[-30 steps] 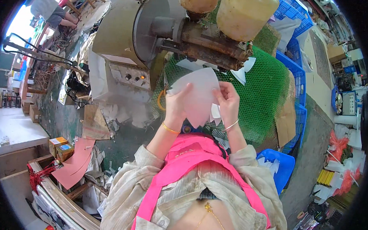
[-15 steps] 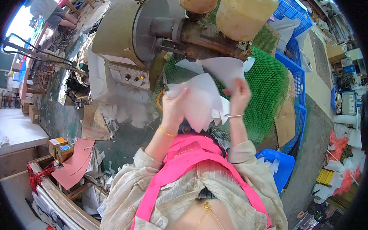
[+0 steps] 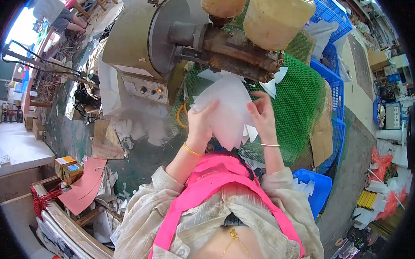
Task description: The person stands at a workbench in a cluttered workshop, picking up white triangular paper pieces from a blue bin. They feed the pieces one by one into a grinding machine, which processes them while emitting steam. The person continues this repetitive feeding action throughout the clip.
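My left hand (image 3: 202, 124) grips a stack of thin white cut pieces (image 3: 227, 105), pointed at the lower end, with the thumb lying on top. Just right of the stack is my right hand (image 3: 264, 114), thumb and fingers apart and nothing held between them. Its thumb is by the stack's right edge; whether it touches, I cannot tell. Above both hands juts the rusty roller arm (image 3: 240, 53) of a machine. More white pieces (image 3: 269, 86) lie beneath and beside it on green mesh (image 3: 295, 105).
The machine's beige housing (image 3: 133, 40) and control panel (image 3: 146, 88) stand to the left. Two cloudy plastic containers (image 3: 277, 20) hang above the arm. Blue crates (image 3: 334, 95) line the right side, and a blue bin (image 3: 319, 197) with white scraps sits near my right elbow.
My right hand has let go of a white piece under the roller arm and come down beside the stack. The stack in my left hand has turned more upright.
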The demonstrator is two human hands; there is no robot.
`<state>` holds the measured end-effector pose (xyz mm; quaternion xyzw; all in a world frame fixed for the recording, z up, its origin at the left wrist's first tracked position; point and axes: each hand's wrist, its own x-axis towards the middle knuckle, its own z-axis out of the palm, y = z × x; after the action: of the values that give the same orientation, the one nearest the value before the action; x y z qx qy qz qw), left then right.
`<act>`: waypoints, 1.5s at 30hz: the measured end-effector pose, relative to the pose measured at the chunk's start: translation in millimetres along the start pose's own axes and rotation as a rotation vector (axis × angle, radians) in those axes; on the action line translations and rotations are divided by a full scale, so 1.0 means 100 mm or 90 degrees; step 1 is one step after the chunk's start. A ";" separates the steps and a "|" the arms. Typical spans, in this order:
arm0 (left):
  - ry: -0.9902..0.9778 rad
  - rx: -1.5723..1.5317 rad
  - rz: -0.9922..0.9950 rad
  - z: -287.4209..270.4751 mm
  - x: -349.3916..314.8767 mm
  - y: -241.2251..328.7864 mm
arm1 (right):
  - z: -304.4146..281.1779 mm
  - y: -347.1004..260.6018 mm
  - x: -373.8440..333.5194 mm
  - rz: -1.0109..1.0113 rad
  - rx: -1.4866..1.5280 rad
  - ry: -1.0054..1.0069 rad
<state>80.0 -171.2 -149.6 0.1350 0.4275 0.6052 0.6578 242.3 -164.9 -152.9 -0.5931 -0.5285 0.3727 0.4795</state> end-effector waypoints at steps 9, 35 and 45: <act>-0.017 -0.020 -0.083 0.16 0.32 -0.07 | 0.11 0.06 0.41 0.253 0.216 0.090; 0.027 -0.057 0.021 0.22 0.40 -0.08 | -0.01 0.12 0.28 0.204 -0.028 -0.030; -0.017 -0.071 -0.023 0.25 0.42 -0.08 | 0.04 0.23 0.41 0.168 -0.054 0.058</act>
<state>99.1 -126.1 -156.7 0.0986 0.3867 0.6143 0.6807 251.0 -123.7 -173.3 -0.6938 -0.4388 0.3823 0.4242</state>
